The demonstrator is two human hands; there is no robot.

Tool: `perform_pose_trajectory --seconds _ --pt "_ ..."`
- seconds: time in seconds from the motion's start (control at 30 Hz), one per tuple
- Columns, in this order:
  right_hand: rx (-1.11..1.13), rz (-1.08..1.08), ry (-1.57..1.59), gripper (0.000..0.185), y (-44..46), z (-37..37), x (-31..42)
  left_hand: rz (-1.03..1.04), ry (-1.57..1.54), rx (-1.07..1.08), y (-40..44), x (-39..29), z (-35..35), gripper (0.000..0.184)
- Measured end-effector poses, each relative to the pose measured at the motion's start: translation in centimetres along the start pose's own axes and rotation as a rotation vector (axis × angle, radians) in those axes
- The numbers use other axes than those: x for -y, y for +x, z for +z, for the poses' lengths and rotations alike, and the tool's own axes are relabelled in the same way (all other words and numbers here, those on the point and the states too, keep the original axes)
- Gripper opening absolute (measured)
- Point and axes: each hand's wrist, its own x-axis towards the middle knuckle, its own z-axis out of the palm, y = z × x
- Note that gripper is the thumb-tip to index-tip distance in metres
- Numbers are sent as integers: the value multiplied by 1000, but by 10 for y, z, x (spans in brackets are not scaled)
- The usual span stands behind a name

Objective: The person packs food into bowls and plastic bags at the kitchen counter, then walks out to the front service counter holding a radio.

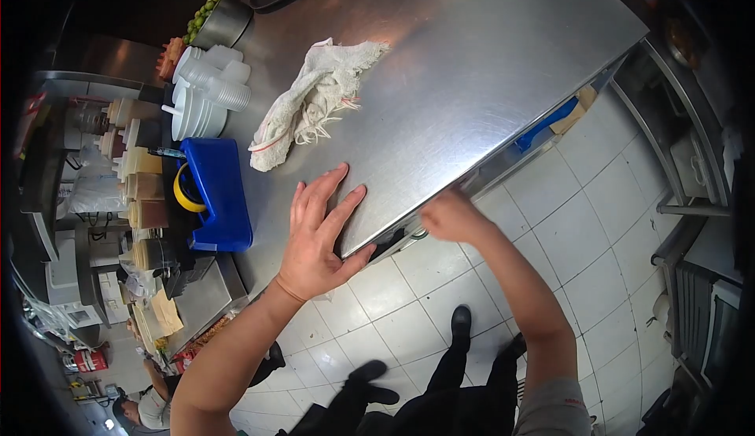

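Note:
My left hand [314,239] lies on the corner of the steel table [440,98], its fingers spread and the thumb along the edge. My right hand [450,216] is curled closed at a partly open drawer [503,170] under the tabletop. Its fingertips are hidden, so what they grip, if anything, cannot be seen. Farther along the drawer are a blue object [544,125] and a piece of brown cardboard [576,111]. A crumpled white cloth [314,98] with red stripes lies on the table beyond my left hand.
At the table's left stand a blue tape dispenser [224,192] with yellow tape [187,188], stacked plastic cups [216,82], white bowls [197,112] and a metal pot of limes [222,23]. Another person [149,404] is at lower left. White floor tiles [448,286] lie below.

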Motion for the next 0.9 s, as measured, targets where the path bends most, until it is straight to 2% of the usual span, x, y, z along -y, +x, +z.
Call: perform_pose_trajectory --seconds 0.03,0.07,0.13,0.17,0.23,0.27,0.47,0.67,0.73,0.77,0.8,0.87,0.9 --pt "78 -194 -11 49 4 7 9 1 -4 0 -1 -1 0 74" --pt "78 -196 -9 49 15 24 6 0 -2 2 -1 -1 1 74" --pt "-384 -141 -249 52 55 75 -13 -6 -4 1 -1 -1 1 74" --pt "-389 -144 -247 52 79 85 -20 -5 2 2 0 -1 1 74" --pt "-674 -156 -108 61 122 89 -34 -2 2 1 0 -1 1 73" --pt "-740 -150 -62 61 133 89 -33 0 4 3 0 -1 1 73" --pt "-713 -115 1 64 142 102 -27 -11 -7 6 -1 1 1 72" --pt "-586 -105 -92 67 95 86 -50 -24 -20 9 -1 0 -2 71" --pt "-442 58 132 70 68 59 -41 -24 -21 16 -1 0 -3 71" --pt "-518 167 57 57 67 66 -42 -24 -26 15 -2 0 -3 71" --pt "-515 174 58 57 54 64 -45 -25 -24 16 -3 0 -2 71" --pt "-288 111 137 41 9 20 -16 -25 -15 15 -2 1 -2 71" --pt "-880 -237 -54 24 14 59 -41 -21 -16 15 -1 1 -3 72"
